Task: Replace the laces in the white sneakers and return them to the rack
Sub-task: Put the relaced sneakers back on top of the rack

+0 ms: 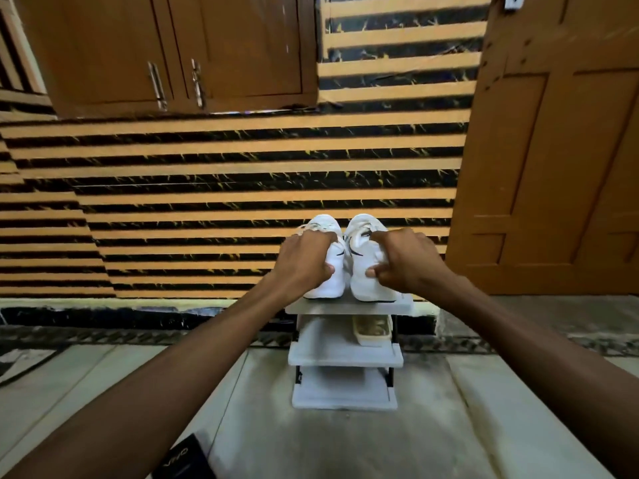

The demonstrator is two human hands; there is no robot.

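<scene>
In the head view, the left hand (304, 259) is gripping the left white sneaker (331, 281), fingers curled over its top and thumb pressing its side. The right hand (405, 261) is gripping the right white sneaker (363, 283) likewise. Both sneakers are sitting side by side on the top shelf of the grey rack (345, 308), which is standing against the striped wall (221, 188).

I've got the rack (345, 308) on the floor (328, 444), backed against the wall (224, 188). Left sneaker (332, 281) and right sneaker (361, 257) sit side by side on its top shelf, just beside each other. Left hand (304, 261) grips the left sneaker's near end, right hand (406, 261) the right sneaker's. Tray (371, 331) on the middle shelf, right side, under the right sneaker. Door (553, 167) right of the rack; cabinet (173, 53) on the wall, up left. Box (188, 459) on the floor near me, left; mat (24, 363) farther left.
</scene>
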